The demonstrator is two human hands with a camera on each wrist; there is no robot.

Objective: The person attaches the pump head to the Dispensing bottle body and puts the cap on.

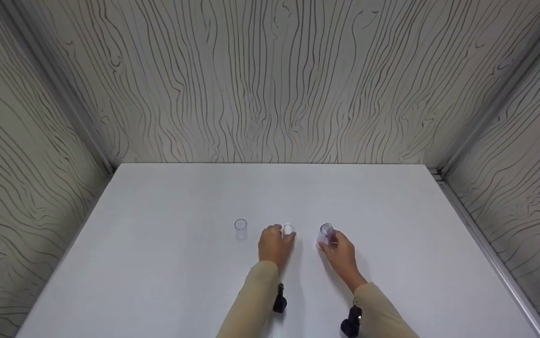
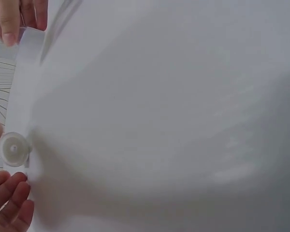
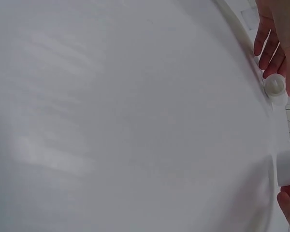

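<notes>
Near the middle of the table my left hand (image 1: 275, 244) holds a small white, round-ended object (image 1: 287, 229) between thumb and fingers. In the left wrist view this object (image 2: 14, 149) shows a circular face with a small central nub; its exact kind is unclear. To the right, my right hand (image 1: 340, 251) grips a clear cup (image 1: 326, 229) by its side, thumb on the near left and fingers around the far right. A second clear cup (image 1: 240, 230) stands upright on the table, left of the left hand, untouched.
The white table (image 1: 157, 272) reaches back to a wood-grain patterned wall (image 1: 260, 94). Similar side panels (image 1: 11, 188) stand left and right. Black wrist cameras (image 1: 279, 300) sit at both wrists, below beige sleeves.
</notes>
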